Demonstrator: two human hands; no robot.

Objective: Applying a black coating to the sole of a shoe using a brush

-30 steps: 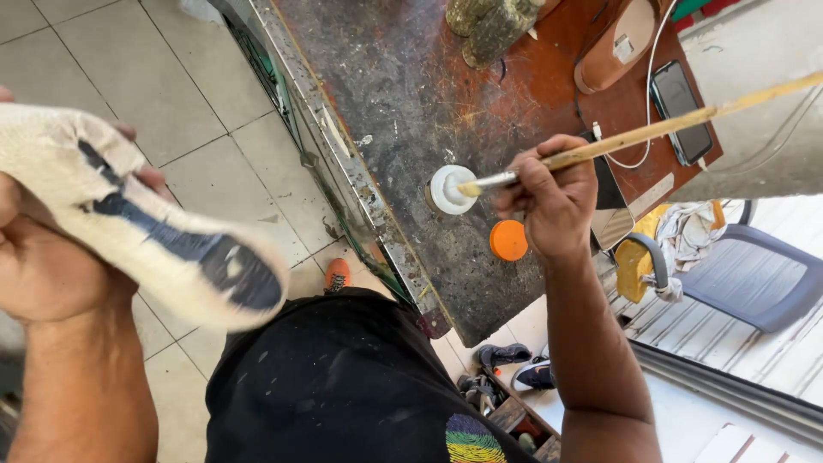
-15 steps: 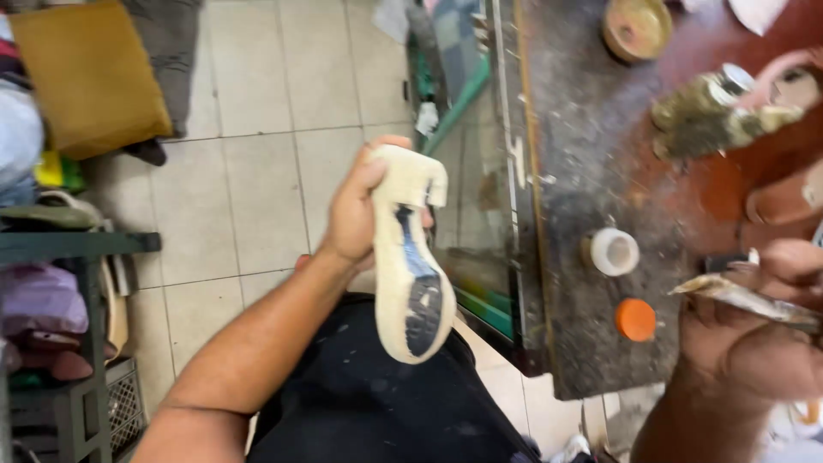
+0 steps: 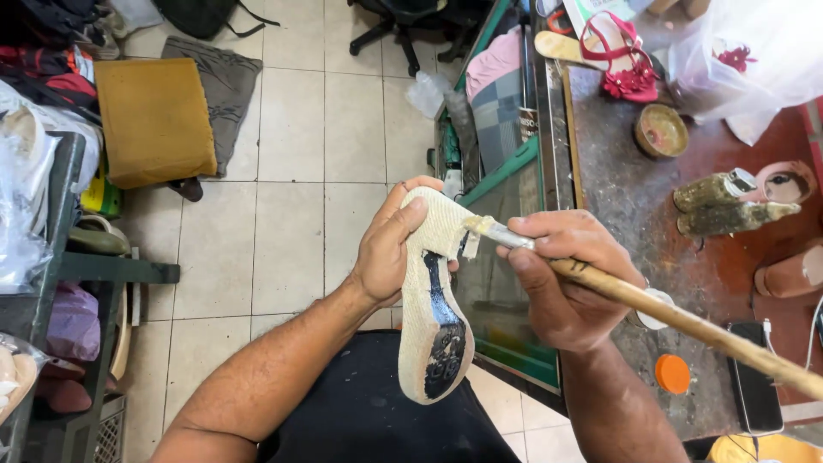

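My left hand (image 3: 390, 249) grips a cream woven shoe sole (image 3: 433, 300) with a dark worn patch, holding it upright over my lap. My right hand (image 3: 561, 279) is closed around a long wooden-handled brush (image 3: 686, 321). The brush tip (image 3: 477, 226) touches the upper edge of the sole, close to my left fingers. The handle runs out to the lower right over the workbench.
A stained workbench (image 3: 634, 206) stands at right with a small white pot (image 3: 658, 310), an orange lid (image 3: 672, 374), a phone (image 3: 756, 377), a round tin (image 3: 661, 130) and a red sandal (image 3: 619, 51). A yellow cushion (image 3: 154, 120) lies on the tiled floor at left beside a cluttered shelf (image 3: 51, 283).
The view swung from the bench to my lap. My right hand brought the brush from the white pot to the sole, and my left hand turned the sole towards it.
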